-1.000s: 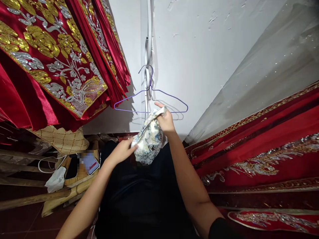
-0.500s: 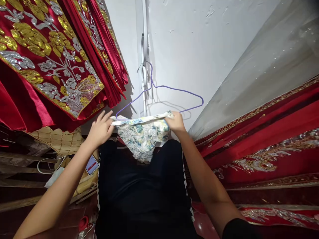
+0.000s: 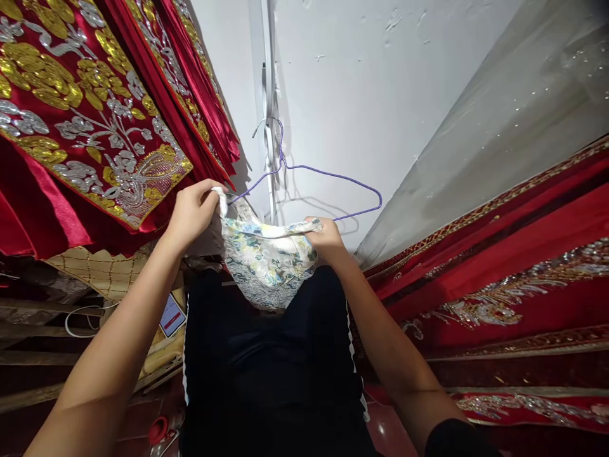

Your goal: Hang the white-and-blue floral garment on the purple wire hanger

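A purple clothes hanger point(image 3: 328, 172) hangs by its hook from a white metal upright on the wall. Draped at its lower bar is a white garment point(image 3: 269, 266) with a blue, green and yellow floral print; its exact kind I cannot tell. My left hand point(image 3: 193, 209) pinches the garment's left upper edge, beside the hanger's left arm. At the other end of that edge, my right hand point(image 3: 327, 238) grips the cloth, just under the hanger's right part. Between the hands the edge sags slightly, and the rest of the cloth hangs down over my knees.
Red garments with gold and silver sequins point(image 3: 109, 127) hang at upper left. Sheer grey plastic point(image 3: 504, 127) and red embroidered cloth point(image 3: 499, 279) fill the right side. A phone point(image 3: 172, 316) lies on a wooden bench at lower left, near a white cable point(image 3: 71, 324).
My left hand has risen, lifting the garment's left edge up along the hanger. Its fingers, spread before, are now pinched. The right hand keeps its grip, and the view has shifted slightly.
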